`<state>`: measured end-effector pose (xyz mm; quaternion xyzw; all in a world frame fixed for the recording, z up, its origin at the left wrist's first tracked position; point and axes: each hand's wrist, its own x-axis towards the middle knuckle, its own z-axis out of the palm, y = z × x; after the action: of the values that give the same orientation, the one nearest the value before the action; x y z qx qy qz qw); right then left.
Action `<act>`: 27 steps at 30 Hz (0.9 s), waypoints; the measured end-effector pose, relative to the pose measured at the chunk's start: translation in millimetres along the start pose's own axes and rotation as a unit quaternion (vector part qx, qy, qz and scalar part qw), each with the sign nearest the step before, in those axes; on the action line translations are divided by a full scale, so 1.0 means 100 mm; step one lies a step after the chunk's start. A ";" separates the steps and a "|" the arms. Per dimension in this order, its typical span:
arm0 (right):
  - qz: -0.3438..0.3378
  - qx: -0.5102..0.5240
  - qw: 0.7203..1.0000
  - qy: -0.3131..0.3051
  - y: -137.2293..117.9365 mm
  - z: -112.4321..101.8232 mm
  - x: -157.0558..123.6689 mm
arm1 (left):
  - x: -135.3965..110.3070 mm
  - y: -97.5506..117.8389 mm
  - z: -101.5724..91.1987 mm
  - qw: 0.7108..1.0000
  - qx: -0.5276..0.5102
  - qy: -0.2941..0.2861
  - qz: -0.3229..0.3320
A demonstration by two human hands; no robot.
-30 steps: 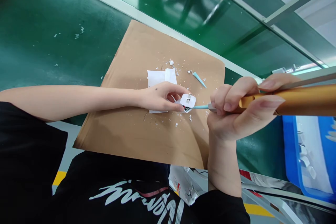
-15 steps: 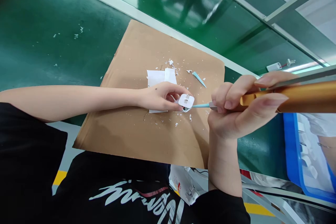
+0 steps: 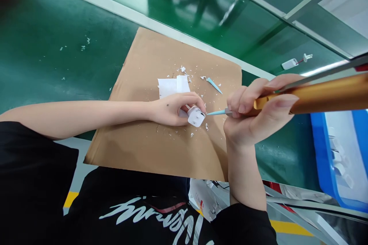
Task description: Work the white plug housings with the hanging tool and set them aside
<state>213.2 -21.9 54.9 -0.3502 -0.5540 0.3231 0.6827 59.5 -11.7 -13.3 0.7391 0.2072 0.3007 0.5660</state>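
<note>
My left hand (image 3: 178, 109) is closed on a small white plastic case (image 3: 196, 117), held over the cardboard with one flat face turned up. My right hand (image 3: 254, 116) is wrapped round a glue gun with a gold barrel (image 3: 327, 93), which runs out of view to the right. Its pale blue tapered nozzle (image 3: 216, 113) points left, its tip close beside the case; whether they touch I cannot tell. Under my left hand lie white paper pieces (image 3: 168, 87). A loose pale blue nozzle (image 3: 214, 85) rests on the cardboard farther back.
A cardboard sheet (image 3: 161, 153) covers part of the green table (image 3: 66, 69), with white scraps scattered over both. At right stands a blue bin (image 3: 323, 153) holding several white pieces. Behind the pale ledge, a white part with red wires (image 3: 290, 64) lies near the frame.
The white case has turned in my left hand, its flat face now tilting toward me, and sits slightly lower left. My right hand and the glue gun have shifted a little left and up.
</note>
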 end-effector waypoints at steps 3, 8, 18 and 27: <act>-0.007 0.016 1.000 0.000 0.04 -0.03 0.00 | -0.03 0.03 0.02 0.997 0.065 0.014 0.049; -0.018 0.043 0.999 0.003 0.12 -0.10 0.03 | -0.03 0.02 -0.01 0.967 0.147 0.202 0.050; -0.008 0.032 0.999 0.034 0.23 -0.18 0.11 | 0.89 -0.46 -1.04 0.882 0.154 0.441 -0.059; -0.017 0.067 0.998 -0.003 0.20 -0.24 0.07 | 1.24 -0.98 -1.77 0.852 0.290 0.424 -0.099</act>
<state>236.7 -8.2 38.4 -0.2928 -0.5393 0.3489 0.7083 33.6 221.2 -49.5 0.6461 0.5769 0.4535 0.2102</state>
